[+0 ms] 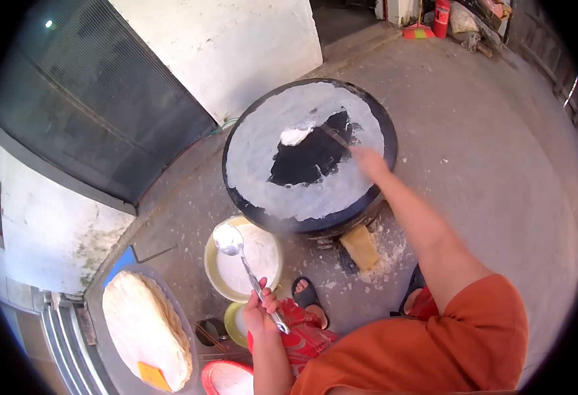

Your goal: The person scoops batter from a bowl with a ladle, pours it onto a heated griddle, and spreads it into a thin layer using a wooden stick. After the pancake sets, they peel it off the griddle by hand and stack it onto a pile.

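My left hand (261, 309) is wrapped round the handle of a metal ladle (228, 238), whose bowl is over a pale basin (214, 273) of white batter. My right hand (368, 163) grips a flat spreading tool (334, 137) above a large round black griddle (388, 135). A pale layer of batter (253, 168) rings the griddle, with a dark uncoated patch in its middle. At the tool's far end sits a thick white lump of batter (295, 135).
A stack of round flatbreads (141, 322) lies on a tray at the lower left. A red-rimmed basin (208, 375) and a green bowl (231, 329) are near my legs. By the griddle's base is a yellowish block (360, 248). A fire extinguisher (441, 18) stands at the back.
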`<state>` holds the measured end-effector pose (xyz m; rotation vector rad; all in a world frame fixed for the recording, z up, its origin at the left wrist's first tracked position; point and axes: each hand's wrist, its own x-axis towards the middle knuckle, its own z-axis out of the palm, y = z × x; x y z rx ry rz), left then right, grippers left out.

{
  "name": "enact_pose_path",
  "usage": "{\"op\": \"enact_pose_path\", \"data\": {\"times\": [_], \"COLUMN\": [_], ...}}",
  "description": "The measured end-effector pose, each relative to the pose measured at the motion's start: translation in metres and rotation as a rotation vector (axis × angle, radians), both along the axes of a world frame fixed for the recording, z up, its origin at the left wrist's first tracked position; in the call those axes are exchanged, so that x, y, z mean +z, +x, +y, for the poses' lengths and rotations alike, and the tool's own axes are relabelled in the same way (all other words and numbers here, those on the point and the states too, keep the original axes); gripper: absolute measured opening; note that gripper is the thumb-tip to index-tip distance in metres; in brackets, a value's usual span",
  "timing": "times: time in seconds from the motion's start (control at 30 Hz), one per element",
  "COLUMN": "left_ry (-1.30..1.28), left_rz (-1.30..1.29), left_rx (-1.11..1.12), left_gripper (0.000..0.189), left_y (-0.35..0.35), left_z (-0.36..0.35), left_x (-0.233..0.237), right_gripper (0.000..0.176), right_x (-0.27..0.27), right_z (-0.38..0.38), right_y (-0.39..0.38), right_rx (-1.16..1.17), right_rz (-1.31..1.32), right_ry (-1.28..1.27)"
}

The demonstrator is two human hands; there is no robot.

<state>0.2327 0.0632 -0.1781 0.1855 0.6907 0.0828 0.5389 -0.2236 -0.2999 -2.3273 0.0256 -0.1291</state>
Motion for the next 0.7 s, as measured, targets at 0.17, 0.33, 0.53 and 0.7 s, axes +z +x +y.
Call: {"op": "enact_pose_path", "data": {"times": [0.17,0.33,0.53,0.7], "left_ry": [-0.079,-0.042,-0.084,-0.031], "left_rz": [-0.073,-0.06,-0.101,-0.076], "left_rx": [-0.02,0.002,-0.011,-0.015], "left_gripper": [0.032,0.033,0.033,0.032], "left_y": [-0.005,-0.006,-0.006,-0.007], "left_z": [0.008,0.005,0.008,0.007], "left_x": [-0.01,-0.007,-0.011,-0.011], "right_gripper": [0.028,0.026,0.025,0.025], "right_x": [0.055,0.028,0.078,0.028], "right_z": [0.029,0.035,-0.002,-0.003], "right_y": [-0.021,-0.01,-0.009,-0.016], "right_rx": [0.299,0.158,0.585,0.173], "right_rz": [0.243,0.117,0.234,0.118], "right_ry": [0.02,0.038,-0.163,-0.028]}}
